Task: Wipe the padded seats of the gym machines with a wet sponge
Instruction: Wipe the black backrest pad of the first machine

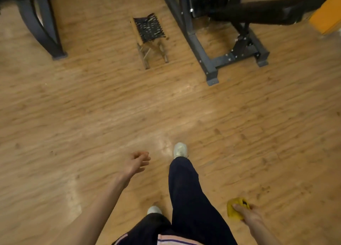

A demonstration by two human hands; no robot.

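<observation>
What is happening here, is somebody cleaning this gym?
A person is walking across the wooden floor with a yellow sponge squeezed in the right hand. The left hand swings loose and holds nothing. Ahead stands a dark gym machine with a black padded seat, and a small folding stool sits on the floor to its left. Nothing is being wiped right now; the sponge is not touching any seat.

Two hands are seen: the left hand (pixel 136 163) and the right hand (pixel 246 214). One yellow sponge (pixel 234 210) is counted. Two pale shoes (pixel 180 149) are visible. Two dark machine frames (pixel 212 60) are counted, one padded seat (pixel 262 12), and one small folding stool (pixel 149 34).
</observation>
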